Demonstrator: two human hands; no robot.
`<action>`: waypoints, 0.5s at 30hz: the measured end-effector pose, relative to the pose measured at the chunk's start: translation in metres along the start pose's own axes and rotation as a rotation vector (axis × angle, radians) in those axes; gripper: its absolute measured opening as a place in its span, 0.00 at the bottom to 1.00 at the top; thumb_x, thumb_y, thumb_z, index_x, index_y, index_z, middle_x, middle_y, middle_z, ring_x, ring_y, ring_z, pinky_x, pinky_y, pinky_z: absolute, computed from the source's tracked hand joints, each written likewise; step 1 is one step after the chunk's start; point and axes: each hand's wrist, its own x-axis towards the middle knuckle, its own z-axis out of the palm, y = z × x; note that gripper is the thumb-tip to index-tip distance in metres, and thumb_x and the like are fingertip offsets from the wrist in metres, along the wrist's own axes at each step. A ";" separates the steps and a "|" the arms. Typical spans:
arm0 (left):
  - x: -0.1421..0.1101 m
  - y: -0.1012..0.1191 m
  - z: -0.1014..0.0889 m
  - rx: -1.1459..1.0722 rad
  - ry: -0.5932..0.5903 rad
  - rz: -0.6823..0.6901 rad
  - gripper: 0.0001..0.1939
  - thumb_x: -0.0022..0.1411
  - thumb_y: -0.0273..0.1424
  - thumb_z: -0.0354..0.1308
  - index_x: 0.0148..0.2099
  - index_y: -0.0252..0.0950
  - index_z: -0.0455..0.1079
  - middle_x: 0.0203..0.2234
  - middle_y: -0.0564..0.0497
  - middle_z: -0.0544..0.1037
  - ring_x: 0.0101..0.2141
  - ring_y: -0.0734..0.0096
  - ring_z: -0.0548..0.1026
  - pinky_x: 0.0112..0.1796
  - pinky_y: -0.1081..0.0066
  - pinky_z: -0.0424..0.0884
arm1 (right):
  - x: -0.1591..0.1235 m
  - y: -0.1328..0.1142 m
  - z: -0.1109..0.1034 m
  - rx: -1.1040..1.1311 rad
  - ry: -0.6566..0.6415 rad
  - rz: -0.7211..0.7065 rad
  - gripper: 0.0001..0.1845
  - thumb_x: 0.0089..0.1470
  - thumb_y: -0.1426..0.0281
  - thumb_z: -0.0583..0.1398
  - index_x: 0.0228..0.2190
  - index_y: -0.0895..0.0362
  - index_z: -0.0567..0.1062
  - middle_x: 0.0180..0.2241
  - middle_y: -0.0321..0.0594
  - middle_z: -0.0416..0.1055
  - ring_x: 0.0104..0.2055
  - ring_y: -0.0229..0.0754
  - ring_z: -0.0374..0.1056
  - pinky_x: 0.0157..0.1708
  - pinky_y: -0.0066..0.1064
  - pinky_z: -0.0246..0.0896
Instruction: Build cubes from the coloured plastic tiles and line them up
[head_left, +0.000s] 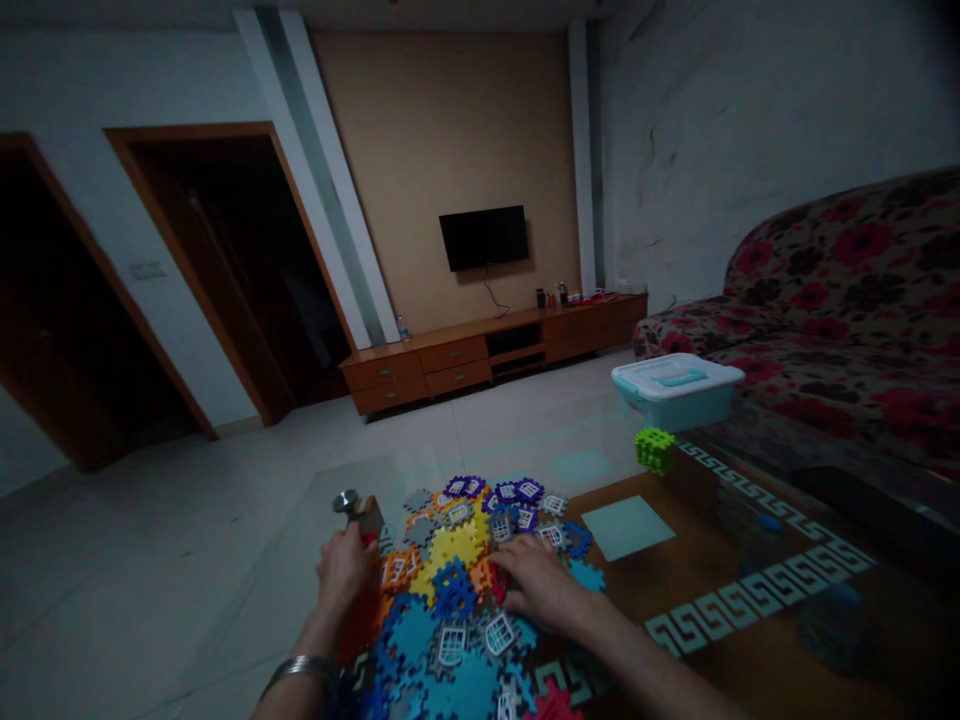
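A heap of interlocking plastic building tiles with toothed edges covers the near part of the glass-topped table, with yellow tiles (457,545), light blue tiles (416,630) and purple tiles (529,489) among them. My left hand (345,565) is at the heap's left side, its fingers curled at a small red tile (370,540) that shows only in part. Over the right side of the heap, my right hand (536,585) has its thumb and fingers around a red tile (498,586). Several tiles carry white window grids (452,646).
A green cube of joined tiles (655,451) stands at the table's far right, before a lidded teal box (679,395). Beside my left hand is a round metal-topped object (346,500). A floral sofa (847,300) lies right; a low cabinet (457,365) stands at the wall.
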 end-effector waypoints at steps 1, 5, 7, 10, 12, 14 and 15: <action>-0.004 0.001 -0.006 -0.025 0.027 0.012 0.14 0.59 0.34 0.49 0.45 0.33 0.68 0.42 0.37 0.77 0.44 0.54 0.73 0.40 0.66 0.66 | 0.001 0.000 0.004 -0.001 -0.002 -0.005 0.23 0.51 0.68 0.66 0.49 0.53 0.74 0.49 0.48 0.72 0.53 0.56 0.62 0.53 0.46 0.54; -0.041 0.011 -0.031 -0.166 0.083 0.119 0.22 0.62 0.37 0.42 0.52 0.33 0.65 0.47 0.41 0.76 0.49 0.59 0.72 0.48 0.66 0.67 | 0.005 -0.005 0.012 -0.065 0.034 0.060 0.21 0.52 0.67 0.65 0.49 0.54 0.75 0.49 0.50 0.71 0.53 0.56 0.62 0.51 0.44 0.55; -0.072 0.016 -0.037 -0.281 0.050 0.163 0.23 0.64 0.40 0.37 0.50 0.36 0.67 0.44 0.46 0.78 0.44 0.64 0.75 0.44 0.70 0.70 | 0.004 -0.008 0.013 -0.053 0.070 0.100 0.19 0.50 0.69 0.66 0.46 0.55 0.76 0.48 0.50 0.72 0.53 0.56 0.62 0.50 0.43 0.55; -0.127 0.019 -0.034 -0.725 -0.143 0.131 0.29 0.58 0.55 0.41 0.42 0.38 0.69 0.33 0.49 0.78 0.33 0.64 0.76 0.30 0.69 0.72 | 0.003 -0.011 0.011 0.049 0.102 0.096 0.14 0.49 0.72 0.65 0.41 0.57 0.78 0.43 0.48 0.75 0.50 0.52 0.66 0.49 0.39 0.57; -0.162 0.018 -0.025 -0.902 -0.264 0.065 0.33 0.48 0.63 0.49 0.39 0.38 0.68 0.25 0.52 0.75 0.26 0.67 0.74 0.25 0.70 0.69 | 0.003 -0.009 0.007 0.129 0.125 0.063 0.13 0.52 0.73 0.61 0.42 0.56 0.78 0.42 0.45 0.77 0.46 0.47 0.69 0.46 0.34 0.59; -0.189 0.014 -0.012 -0.948 -0.399 0.050 0.36 0.46 0.64 0.52 0.43 0.38 0.67 0.22 0.54 0.74 0.23 0.69 0.72 0.24 0.70 0.68 | 0.002 -0.002 0.000 0.165 0.201 0.061 0.16 0.56 0.74 0.57 0.45 0.56 0.77 0.44 0.43 0.77 0.46 0.44 0.70 0.46 0.32 0.60; -0.200 0.011 -0.006 -0.944 -0.425 0.037 0.37 0.47 0.64 0.50 0.46 0.39 0.66 0.21 0.55 0.73 0.22 0.69 0.71 0.23 0.70 0.67 | 0.001 0.004 -0.005 0.165 0.249 0.078 0.17 0.57 0.75 0.55 0.46 0.56 0.77 0.46 0.43 0.76 0.48 0.44 0.70 0.48 0.32 0.59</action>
